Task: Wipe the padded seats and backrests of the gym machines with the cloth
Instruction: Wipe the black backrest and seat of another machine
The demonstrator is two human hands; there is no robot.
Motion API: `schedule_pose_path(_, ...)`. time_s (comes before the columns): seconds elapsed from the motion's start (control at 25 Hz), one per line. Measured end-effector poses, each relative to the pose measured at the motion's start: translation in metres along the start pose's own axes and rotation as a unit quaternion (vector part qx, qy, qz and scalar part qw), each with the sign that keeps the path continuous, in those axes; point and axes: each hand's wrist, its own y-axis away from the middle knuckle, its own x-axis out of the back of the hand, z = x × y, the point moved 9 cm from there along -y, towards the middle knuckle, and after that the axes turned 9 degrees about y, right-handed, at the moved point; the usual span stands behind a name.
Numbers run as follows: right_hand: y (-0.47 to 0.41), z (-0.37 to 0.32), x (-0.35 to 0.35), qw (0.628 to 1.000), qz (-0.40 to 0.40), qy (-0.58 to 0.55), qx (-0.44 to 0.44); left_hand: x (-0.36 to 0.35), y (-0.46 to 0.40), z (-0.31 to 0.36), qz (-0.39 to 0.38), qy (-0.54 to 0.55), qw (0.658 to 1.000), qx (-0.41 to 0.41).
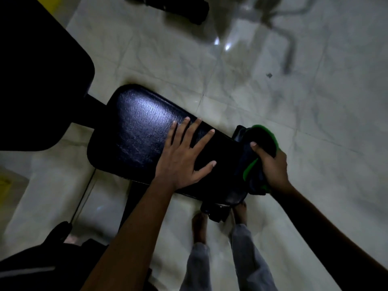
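The floor [273,122] was of pale, glossy tiles with grey veins, and it reflected two small spots of light near the top. The room was dim. A large dark pad [37,70] filled the upper left corner, and other dark equipment [189,9] stood at the top edge. Two bare feet in grey trousers [241,248] stood on the tiles below.

The padded seat [142,127] was black, with a fine grain like leather, and it shone where the light fell on it. The left hand [184,156] lay flat on it, fingers straight and spread apart. The cloth [258,148], dark with a bright green edge, was bunched at the right end of the seat. The right hand [270,164] gripped it, fingers and thumb curled around the folds.
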Motion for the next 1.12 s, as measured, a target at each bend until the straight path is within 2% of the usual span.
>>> schedule_pose_path(0.08, 0.022, 0.023, 0.010, 0.996, 0.058, -0.049, -0.043, 0.000, 0.001, 0.001, 0.004, 0.006, 1.000, -0.003)
schedule_pose_path(0.16, 0.040, 0.044, 0.015, 0.990, 0.083, -0.088, -0.079, -0.001, 0.001, 0.001, 0.007, 0.007, 1.000, -0.004)
schedule_pose_path(0.4, 0.035, 0.042, 0.009, 0.975, 0.109, -0.160, -0.113, -0.001, 0.002, 0.001, 0.010, -0.001, 1.000, -0.006)
schedule_pose_path(0.52, 0.064, 0.059, 0.008, 0.968, 0.142, -0.161, -0.130, 0.000, 0.001, 0.001, 0.014, -0.001, 1.000, -0.007)
schedule_pose_path(0.72, 0.088, 0.083, 0.005, 0.956, 0.127, -0.188, -0.186, 0.000, 0.002, 0.000, 0.018, -0.003, 1.000, -0.006)
schedule_pose_path(1.0, 0.121, 0.118, -0.034, 0.912, 0.136, -0.275, -0.271, 0.000, 0.002, 0.000, 0.025, 0.000, 1.000, -0.008)
schedule_pose_path(1.12, 0.146, 0.133, -0.059, 0.864, 0.133, -0.350, -0.336, 0.000, 0.003, 0.000, 0.028, -0.001, 1.000, -0.009)
